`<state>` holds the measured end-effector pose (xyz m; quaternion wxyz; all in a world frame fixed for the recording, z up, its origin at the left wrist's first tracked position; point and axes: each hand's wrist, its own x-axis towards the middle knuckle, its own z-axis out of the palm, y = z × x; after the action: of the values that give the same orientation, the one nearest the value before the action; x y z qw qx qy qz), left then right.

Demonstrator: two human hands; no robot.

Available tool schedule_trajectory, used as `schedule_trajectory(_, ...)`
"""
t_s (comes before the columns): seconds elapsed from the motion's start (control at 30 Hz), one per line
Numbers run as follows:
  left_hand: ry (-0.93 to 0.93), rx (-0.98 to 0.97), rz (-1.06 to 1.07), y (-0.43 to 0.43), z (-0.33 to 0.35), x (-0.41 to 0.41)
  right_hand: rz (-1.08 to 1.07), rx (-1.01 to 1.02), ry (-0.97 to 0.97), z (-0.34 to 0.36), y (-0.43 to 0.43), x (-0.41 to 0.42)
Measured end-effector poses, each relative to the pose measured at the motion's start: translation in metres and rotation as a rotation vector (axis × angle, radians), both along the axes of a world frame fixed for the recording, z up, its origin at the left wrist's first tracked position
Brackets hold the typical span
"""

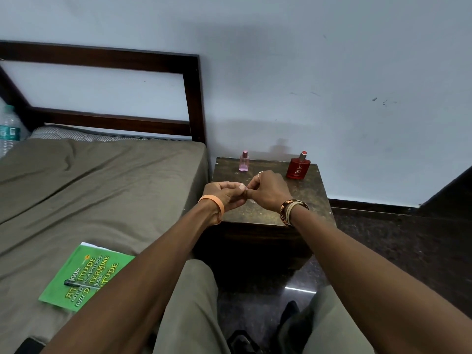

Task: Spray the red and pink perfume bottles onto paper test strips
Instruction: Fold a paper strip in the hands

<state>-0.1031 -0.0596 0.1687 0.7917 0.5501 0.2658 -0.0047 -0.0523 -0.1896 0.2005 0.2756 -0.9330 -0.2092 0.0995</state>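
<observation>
A small pink perfume bottle (244, 161) stands capped at the back left of the dark wooden side table (304, 200). At the back right stands a wider red perfume bottle (298, 166), also capped. My left hand (227, 194) and my right hand (268, 191) meet over the middle of the table, in front of both bottles and touching neither. Their fingertips pinch together on a small pale paper strip (251, 201). Only a sliver of it shows under the fingers; the rest is hidden.
A bed with an olive sheet (102, 187) and a dark headboard lies left of the table. On the bed are a green booklet (85, 277) with a pen on it and a water bottle (9, 129). My knees are below the table's front edge.
</observation>
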Motion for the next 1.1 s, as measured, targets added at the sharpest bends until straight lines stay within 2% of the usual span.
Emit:
schedule_trajectory(0.27, 0.086, 0.072, 0.021, 0.002, -0.030, 0.016, -0.001, -0.076, 0.003, -0.025, 0.009, 0.012)
schedule_trajectory(0.73, 0.240, -0.011, 0.061, 0.034, -0.086, 0.057, -0.015, 0.060, 0.057, -0.099, 0.038, 0.047)
schedule_trajectory(0.83, 0.285, -0.032, 0.047, 0.048, -0.104, 0.065, -0.046, 0.225, 0.232, -0.121, 0.046, 0.056)
schedule_trajectory(0.93, 0.317, 0.032, 0.038, 0.063, -0.120, 0.077, -0.295, 0.569, 0.556, -0.137, 0.052, 0.063)
schedule_trajectory(1.0, 0.340, 0.170, 0.006, 0.072, -0.130, 0.087, -0.407, 0.711, 0.729, -0.146, 0.057, 0.068)
schedule_trajectory(1.1, 0.330, 0.536, -0.056, 0.085, -0.147, 0.103, -0.469, 0.739, 0.811, -0.155, 0.059, 0.075)
